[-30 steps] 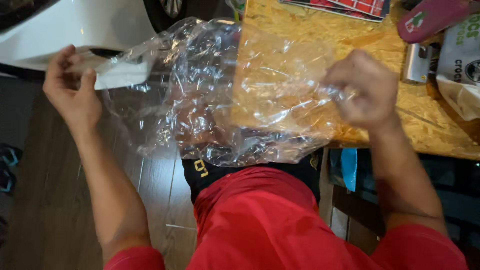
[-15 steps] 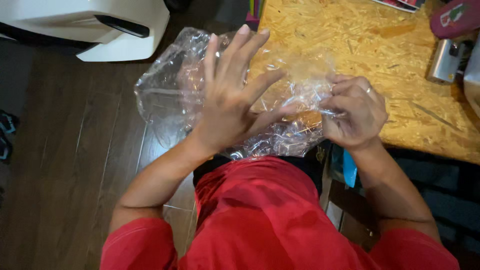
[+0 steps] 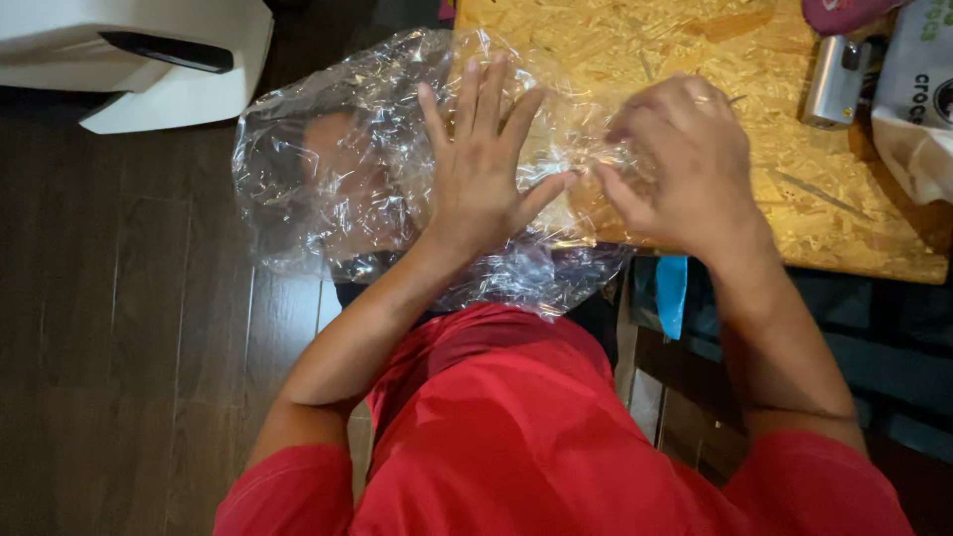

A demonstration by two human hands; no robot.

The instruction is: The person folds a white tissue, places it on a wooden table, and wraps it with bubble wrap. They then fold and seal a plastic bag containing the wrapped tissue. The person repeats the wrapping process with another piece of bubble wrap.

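Plastic bag (image 3: 328,189) lies under our flat, spread left hand (image 3: 481,169), stretching leftward from it, while our right hand (image 3: 685,159) pinches its near edge.

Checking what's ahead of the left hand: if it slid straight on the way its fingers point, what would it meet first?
The left hand lies flat on the plastic bag, fingers pointing away; beyond the bag's far edge, probably bare table.

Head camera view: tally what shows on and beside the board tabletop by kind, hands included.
Hands: 2, left hand and right hand
Clear plastic sheet: 1
Metal clip-like object: 1
White bag: 1
Pink object: 1
White appliance: 1
Total: 7
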